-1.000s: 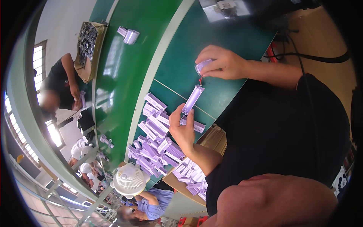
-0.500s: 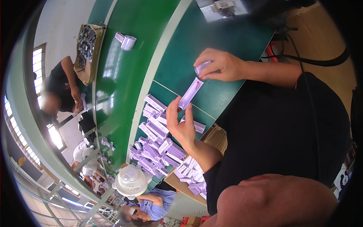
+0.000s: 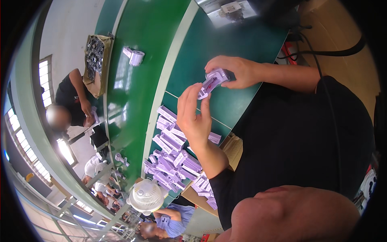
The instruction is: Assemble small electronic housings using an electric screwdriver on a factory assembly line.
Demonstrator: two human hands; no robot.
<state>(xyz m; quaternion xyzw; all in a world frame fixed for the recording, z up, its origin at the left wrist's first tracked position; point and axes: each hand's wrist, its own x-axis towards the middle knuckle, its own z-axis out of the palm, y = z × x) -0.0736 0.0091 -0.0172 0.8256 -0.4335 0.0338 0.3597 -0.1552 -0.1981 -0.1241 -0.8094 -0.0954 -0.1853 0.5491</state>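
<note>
My right hand (image 3: pixel 241 73) grips a short, rounded lavender plastic housing (image 3: pixel 220 75), with the thumb below and the fingers over the top. Between the thumb and fingers of my left hand (image 3: pixel 194 121) is a narrow, trough-shaped lavender plastic handle shell (image 3: pixel 204 90). The two pieces meet end to end above the green table, and a small red bit shows inside. Whether they are joined, I cannot tell. Many similar lavender shells (image 3: pixel 171 147) with pale labels lie heaped beside my left forearm.
A green conveyor belt (image 3: pixel 137 92) runs left of the table and carries a lavender part (image 3: pixel 136 58). Across it, a person works near a carton of dark pieces (image 3: pixel 96 56). A white slotted dome (image 3: pixel 147 195) stands past the heap. Black cables (image 3: pixel 342 52) hang at upper right.
My left hand has moved up with the handle shell, tilting it and bringing its end against the rounded housing. My right hand has turned that housing so its open side shows.
</note>
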